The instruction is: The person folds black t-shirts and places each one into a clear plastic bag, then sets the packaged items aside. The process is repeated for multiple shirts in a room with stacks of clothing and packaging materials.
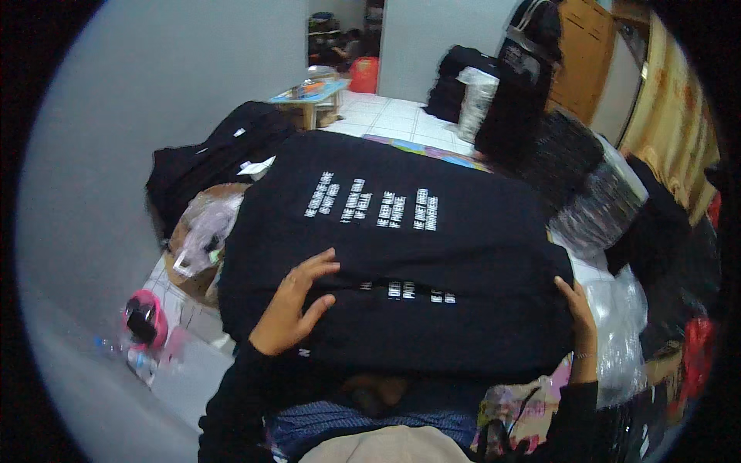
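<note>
I noted the black garment (478, 247) beneath the left hand (292, 310), fingers apart; the right hand (581, 318) apparently steadied its edge, grip undeterminable.

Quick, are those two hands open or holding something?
Left hand: open, holding nothing, over the black cloth.
Right hand: at the cloth's right edge; grip cannot be told.

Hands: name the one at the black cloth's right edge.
The right hand, at that edge; the left hand is farther in, over the black cloth.
</note>
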Tool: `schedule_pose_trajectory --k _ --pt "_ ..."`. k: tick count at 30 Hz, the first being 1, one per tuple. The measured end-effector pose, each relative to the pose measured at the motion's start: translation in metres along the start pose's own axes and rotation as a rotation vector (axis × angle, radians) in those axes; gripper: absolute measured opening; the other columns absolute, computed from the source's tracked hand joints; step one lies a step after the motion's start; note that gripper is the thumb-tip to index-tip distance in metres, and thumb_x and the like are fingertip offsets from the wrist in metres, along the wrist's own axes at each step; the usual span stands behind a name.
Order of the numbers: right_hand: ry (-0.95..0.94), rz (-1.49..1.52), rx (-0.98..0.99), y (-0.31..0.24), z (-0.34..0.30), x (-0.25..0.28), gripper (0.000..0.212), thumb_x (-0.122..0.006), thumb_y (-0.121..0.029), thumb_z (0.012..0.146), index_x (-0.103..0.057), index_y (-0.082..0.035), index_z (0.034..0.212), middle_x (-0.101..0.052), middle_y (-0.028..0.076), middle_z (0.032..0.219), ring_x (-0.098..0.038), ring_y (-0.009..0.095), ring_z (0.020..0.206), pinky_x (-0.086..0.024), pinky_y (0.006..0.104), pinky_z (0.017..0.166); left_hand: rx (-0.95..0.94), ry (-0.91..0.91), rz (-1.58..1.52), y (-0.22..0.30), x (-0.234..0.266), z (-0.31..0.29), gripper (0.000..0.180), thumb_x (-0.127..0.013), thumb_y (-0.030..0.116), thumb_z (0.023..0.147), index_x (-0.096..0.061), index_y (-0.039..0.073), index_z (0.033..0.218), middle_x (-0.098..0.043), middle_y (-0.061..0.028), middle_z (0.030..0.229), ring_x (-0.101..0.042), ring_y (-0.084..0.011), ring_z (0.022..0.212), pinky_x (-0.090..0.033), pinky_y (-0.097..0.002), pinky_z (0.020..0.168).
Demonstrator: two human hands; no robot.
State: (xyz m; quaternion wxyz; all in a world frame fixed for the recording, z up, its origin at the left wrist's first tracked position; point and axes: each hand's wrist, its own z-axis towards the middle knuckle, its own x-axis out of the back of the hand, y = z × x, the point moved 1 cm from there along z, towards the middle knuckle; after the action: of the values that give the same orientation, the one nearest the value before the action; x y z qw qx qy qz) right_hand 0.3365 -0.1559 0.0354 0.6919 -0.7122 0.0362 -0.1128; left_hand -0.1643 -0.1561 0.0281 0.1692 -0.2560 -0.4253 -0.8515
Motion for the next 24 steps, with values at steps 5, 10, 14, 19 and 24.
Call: schedule_pose_trajectory --k 5,10,14,19,24 --pt "-0.132 -0.165 0.148 -0.079 0.008 -0.093 0.06 -0.066 -0.032 0.087 -0.048 0.007 0.129 -0.058 0.014 0.122 -0.054 0.022 0.114 -0.039 0.0317 0.099 0.33 0.262 -0.174 -0.002 0.01 -0.071 0.029 -0.057 0.006 0.091 -0.06 0.005 0.12 -0.059 -0.0048 0.092 -0.056 -0.009 0.072 -0.045 -0.0219 0.061" --pt "-0.774 -0.045 0.3 -0.12 0.028 -0.257 0.081 -0.067 -0.041 0.084 -0.036 0.015 0.135 -0.047 0.023 0.134 -0.044 0.026 0.125 -0.033 0.0323 0.105 0.606 0.658 -0.358 -0.024 0.003 -0.116 0.032 -0.048 0.025 0.1 -0.061 0.006 0.121 -0.048 0.0039 0.069 -0.036 -0.0014 0.05 -0.028 -0.0165 0.045" --pt "-0.683 -0.072 0.398 -0.099 0.024 -0.414 0.079 -0.062 -0.036 0.089 -0.025 0.014 0.139 -0.041 0.028 0.138 -0.046 0.031 0.124 -0.036 0.0325 0.103 0.635 0.891 -0.492 -0.044 -0.003 -0.131 0.056 -0.029 0.045 0.102 -0.061 0.003 0.119 -0.041 0.0054 0.063 -0.032 -0.0016 0.049 -0.026 -0.0169 0.042" --pt "-0.973 0.231 -0.18 -0.038 0.025 -0.491 0.086 -0.061 -0.027 0.092 0.001 -0.01 0.15 -0.059 0.014 0.092 -0.067 0.027 0.078 -0.053 0.0382 0.063 0.724 1.087 -0.555 -0.061 -0.013 -0.145 0.059 -0.035 0.051 0.099 -0.063 -0.001 0.101 -0.047 0.0019 0.065 -0.04 -0.0047 0.052 -0.029 -0.0191 0.044" --pt "-0.143 -0.266 1.109 -0.025 0.069 -0.486 0.031 -0.061 -0.014 0.086 -0.061 -0.006 0.116 -0.062 0.015 0.097 -0.059 0.031 0.09 -0.046 0.0409 0.08 0.718 1.082 -0.483 -0.062 -0.017 -0.151 0.044 -0.048 0.043 0.097 -0.059 0.002 0.085 -0.047 0.0014 0.065 -0.041 -0.0058 0.057 -0.033 -0.022 0.053"
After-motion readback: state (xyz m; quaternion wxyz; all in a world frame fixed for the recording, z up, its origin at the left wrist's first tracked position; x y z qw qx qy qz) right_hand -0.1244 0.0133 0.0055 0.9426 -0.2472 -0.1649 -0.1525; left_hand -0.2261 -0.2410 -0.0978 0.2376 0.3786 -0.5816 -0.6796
